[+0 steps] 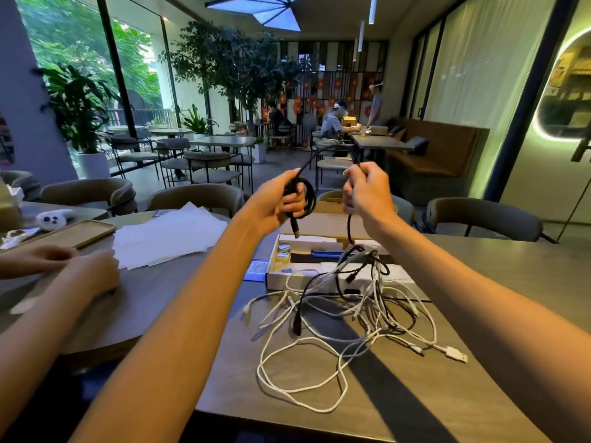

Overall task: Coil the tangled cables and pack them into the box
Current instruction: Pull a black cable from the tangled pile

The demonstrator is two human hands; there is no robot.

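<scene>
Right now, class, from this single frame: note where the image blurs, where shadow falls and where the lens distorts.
Head view: the black cable held between the left hand and right hand is motion-smeared. Head view: a dark diagonal band, likely shadow, crosses the table under the tangled cables. Head view: the window frames lean and bow towards the edges, which is wide-angle distortion.

Left hand (pixel 281 199), right hand (pixel 364 193): bare, uncovered wrist to fingertips. Left forearm (pixel 192 314), right forearm (pixel 463 298): bare along whole visible length, slender at wrist, broadening toward near edge. Hands slightly motion-blurred; nail detail not readable.
</scene>
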